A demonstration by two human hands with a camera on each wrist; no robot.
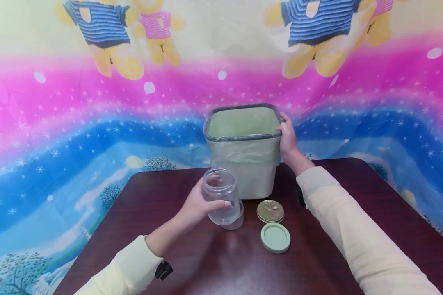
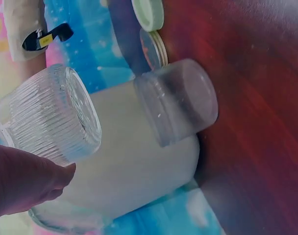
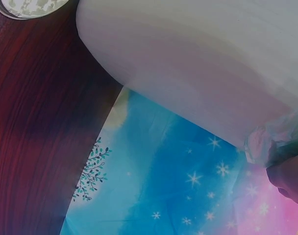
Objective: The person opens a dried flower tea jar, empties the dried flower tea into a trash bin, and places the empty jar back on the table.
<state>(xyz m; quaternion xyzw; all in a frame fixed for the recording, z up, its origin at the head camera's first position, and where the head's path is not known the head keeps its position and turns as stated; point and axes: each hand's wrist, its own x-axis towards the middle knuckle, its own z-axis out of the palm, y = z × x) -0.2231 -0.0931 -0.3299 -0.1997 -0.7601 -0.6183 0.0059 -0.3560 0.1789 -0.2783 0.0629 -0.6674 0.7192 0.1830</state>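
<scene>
My left hand holds a clear ribbed glass jar, lidless and raised in front of the bin. In the left wrist view the thumb presses the side of the jar. Partly hidden below it, a shorter clear plastic jar stands on the table. My right hand grips the right rim of a pale trash bin. Its plastic liner is folded over a grey rim. The right wrist view shows fingertips at the bunched liner.
A gold metal lid and a pale green lid lie together on the dark wooden table, in front of the bin. Behind the table hangs a printed cloth with bears and snowflakes.
</scene>
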